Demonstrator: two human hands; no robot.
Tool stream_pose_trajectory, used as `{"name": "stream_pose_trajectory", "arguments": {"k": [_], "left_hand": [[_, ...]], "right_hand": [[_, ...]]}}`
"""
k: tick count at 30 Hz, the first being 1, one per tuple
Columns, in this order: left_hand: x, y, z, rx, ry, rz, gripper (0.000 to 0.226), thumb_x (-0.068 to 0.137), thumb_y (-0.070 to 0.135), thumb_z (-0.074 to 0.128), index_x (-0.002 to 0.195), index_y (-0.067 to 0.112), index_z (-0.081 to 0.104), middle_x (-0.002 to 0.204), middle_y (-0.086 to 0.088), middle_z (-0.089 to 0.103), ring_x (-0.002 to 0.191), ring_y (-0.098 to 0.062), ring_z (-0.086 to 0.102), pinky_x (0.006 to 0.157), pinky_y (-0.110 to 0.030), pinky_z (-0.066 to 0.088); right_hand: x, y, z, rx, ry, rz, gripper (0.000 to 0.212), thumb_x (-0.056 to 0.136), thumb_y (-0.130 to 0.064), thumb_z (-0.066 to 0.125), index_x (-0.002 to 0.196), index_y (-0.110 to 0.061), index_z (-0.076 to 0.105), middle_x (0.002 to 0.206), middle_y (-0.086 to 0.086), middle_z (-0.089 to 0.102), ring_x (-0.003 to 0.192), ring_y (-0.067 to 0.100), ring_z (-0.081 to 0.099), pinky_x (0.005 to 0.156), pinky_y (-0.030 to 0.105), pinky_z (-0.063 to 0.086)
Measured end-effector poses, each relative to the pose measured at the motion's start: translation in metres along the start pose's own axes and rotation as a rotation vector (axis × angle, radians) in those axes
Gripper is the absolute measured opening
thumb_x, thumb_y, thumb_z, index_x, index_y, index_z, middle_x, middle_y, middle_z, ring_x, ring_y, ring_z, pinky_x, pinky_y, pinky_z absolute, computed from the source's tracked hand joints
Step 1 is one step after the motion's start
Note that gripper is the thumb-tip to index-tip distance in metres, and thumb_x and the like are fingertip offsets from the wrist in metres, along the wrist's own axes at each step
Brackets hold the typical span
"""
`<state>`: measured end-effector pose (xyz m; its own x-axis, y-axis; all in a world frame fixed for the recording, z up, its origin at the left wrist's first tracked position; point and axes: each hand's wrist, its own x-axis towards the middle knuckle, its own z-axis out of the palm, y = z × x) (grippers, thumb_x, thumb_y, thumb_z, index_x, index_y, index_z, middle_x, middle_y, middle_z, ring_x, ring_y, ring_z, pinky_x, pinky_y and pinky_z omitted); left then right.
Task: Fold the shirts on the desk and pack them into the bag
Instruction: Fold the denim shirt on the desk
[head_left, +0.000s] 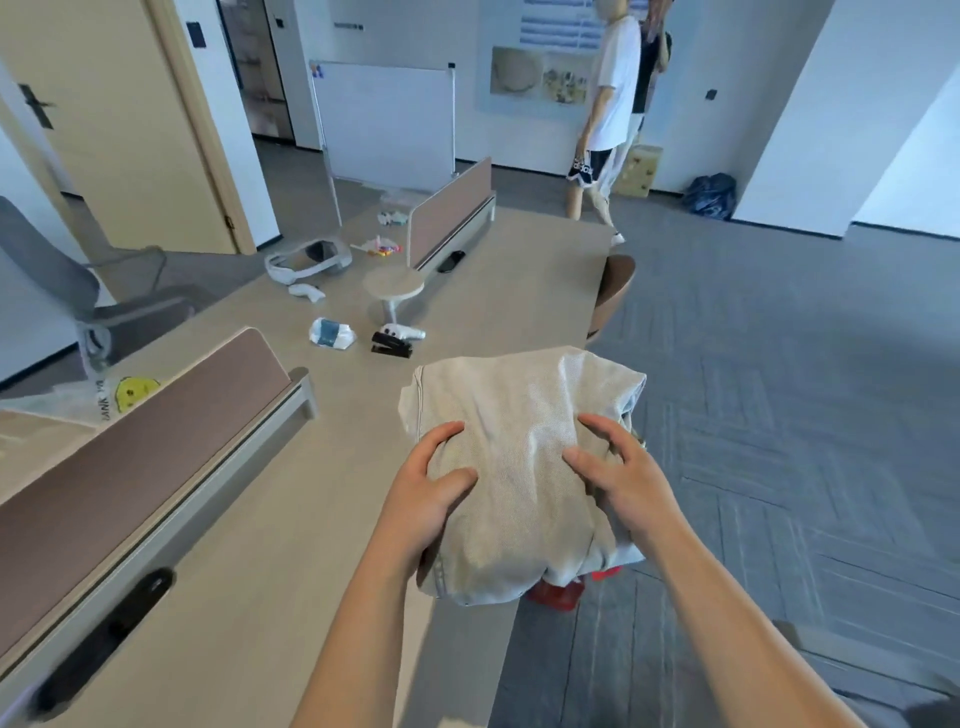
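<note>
A folded light grey shirt (519, 415) lies at the right edge of the beige desk (270, 561), partly overhanging it. My left hand (426, 493) grips the shirt's near left side, thumb on top and fingers curled under. My right hand (618, 467) grips the near right side with curled fingers pressing into the cloth. Something red (558, 592), perhaps the bag, peeks out beneath the shirt past the desk edge; most of it is hidden.
A stapler (392, 345), a white packet (331, 333), a headset (306, 260) and controllers lie farther along the desk. Brown divider panels (140, 447) stand at left. A person (608, 114) walks at the back. A brown chair (615, 291) sits beside the desk's right edge.
</note>
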<state>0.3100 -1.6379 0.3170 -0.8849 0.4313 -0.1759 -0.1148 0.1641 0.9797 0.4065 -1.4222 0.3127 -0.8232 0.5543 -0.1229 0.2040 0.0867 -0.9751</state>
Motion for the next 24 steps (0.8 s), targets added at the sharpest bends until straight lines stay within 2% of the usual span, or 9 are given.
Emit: {"name": "stream_pose_trajectory", "arguments": {"k": [4, 7, 9, 11, 14, 18, 21, 24], "left_hand": [[0.027, 0.025, 0.031, 0.017, -0.02, 0.032, 0.05, 0.084, 0.019, 0.069, 0.119, 0.053, 0.061, 0.125, 0.027, 0.058, 0.107, 0.008, 0.059, 0.081, -0.019, 0.046], [0.052, 0.04, 0.059, 0.04, -0.039, 0.055, 0.049, 0.087, 0.015, 0.067, 0.123, 0.048, 0.06, 0.119, 0.035, 0.054, 0.086, 0.025, 0.056, 0.072, -0.009, 0.043], [0.073, 0.047, 0.08, 0.065, -0.03, 0.068, 0.048, 0.088, 0.012, 0.066, 0.123, 0.044, 0.06, 0.115, 0.037, 0.054, 0.079, 0.026, 0.055, 0.068, -0.004, 0.043], [0.095, 0.054, 0.104, 0.088, -0.018, 0.07, 0.049, 0.088, 0.012, 0.066, 0.123, 0.045, 0.06, 0.114, 0.039, 0.056, 0.081, 0.024, 0.057, 0.069, -0.006, 0.044], [0.127, 0.063, 0.138, 0.121, -0.01, 0.063, 0.048, 0.089, 0.01, 0.066, 0.122, 0.044, 0.06, 0.091, 0.045, 0.061, 0.071, 0.023, 0.057, 0.067, -0.004, 0.046], [0.168, 0.076, 0.172, 0.09, -0.006, 0.055, 0.05, 0.087, 0.015, 0.07, 0.122, 0.049, 0.06, 0.119, 0.032, 0.058, 0.092, 0.016, 0.061, 0.078, -0.018, 0.048], [0.199, 0.084, 0.188, 0.076, -0.006, 0.037, 0.05, 0.086, 0.017, 0.071, 0.119, 0.053, 0.061, 0.124, 0.023, 0.06, 0.103, 0.002, 0.064, 0.089, -0.03, 0.054], [0.229, 0.089, 0.204, 0.075, -0.004, 0.039, 0.05, 0.085, 0.017, 0.072, 0.117, 0.053, 0.062, 0.122, 0.023, 0.063, 0.104, -0.003, 0.066, 0.095, -0.035, 0.054]], "right_hand": [[0.03, -0.001, -0.03, -0.006, 0.047, -0.025, 0.05, 0.072, -0.051, 0.084, 0.117, -0.055, 0.063, 0.128, -0.018, 0.06, 0.116, 0.012, 0.061, 0.101, 0.044, 0.052], [0.062, 0.003, -0.055, 0.01, 0.065, -0.033, 0.05, 0.072, -0.051, 0.084, 0.117, -0.055, 0.062, 0.127, -0.017, 0.061, 0.115, 0.012, 0.061, 0.102, 0.046, 0.051], [0.088, 0.007, -0.074, 0.019, 0.059, -0.043, 0.052, 0.069, -0.053, 0.085, 0.116, -0.057, 0.062, 0.127, -0.017, 0.06, 0.115, 0.013, 0.061, 0.101, 0.046, 0.051], [0.117, 0.01, -0.094, 0.011, 0.053, -0.044, 0.054, 0.068, -0.057, 0.084, 0.116, -0.059, 0.061, 0.128, -0.018, 0.06, 0.115, 0.012, 0.06, 0.101, 0.045, 0.051], [0.157, 0.015, -0.125, 0.025, 0.045, -0.039, 0.05, 0.071, -0.053, 0.084, 0.115, -0.059, 0.06, 0.125, -0.019, 0.06, 0.113, 0.011, 0.061, 0.099, 0.043, 0.052], [0.205, 0.02, -0.158, 0.087, 0.02, -0.016, 0.05, 0.07, -0.051, 0.085, 0.114, -0.058, 0.062, 0.125, -0.02, 0.06, 0.113, 0.013, 0.063, 0.099, 0.045, 0.053], [0.234, 0.017, -0.175, 0.117, 0.024, -0.006, 0.048, 0.072, -0.046, 0.085, 0.115, -0.055, 0.064, 0.125, -0.019, 0.061, 0.113, 0.012, 0.062, 0.098, 0.041, 0.053], [0.263, 0.013, -0.186, 0.12, 0.036, 0.008, 0.048, 0.074, -0.042, 0.085, 0.115, -0.053, 0.064, 0.121, -0.021, 0.063, 0.111, 0.01, 0.063, 0.097, 0.039, 0.054]]}}
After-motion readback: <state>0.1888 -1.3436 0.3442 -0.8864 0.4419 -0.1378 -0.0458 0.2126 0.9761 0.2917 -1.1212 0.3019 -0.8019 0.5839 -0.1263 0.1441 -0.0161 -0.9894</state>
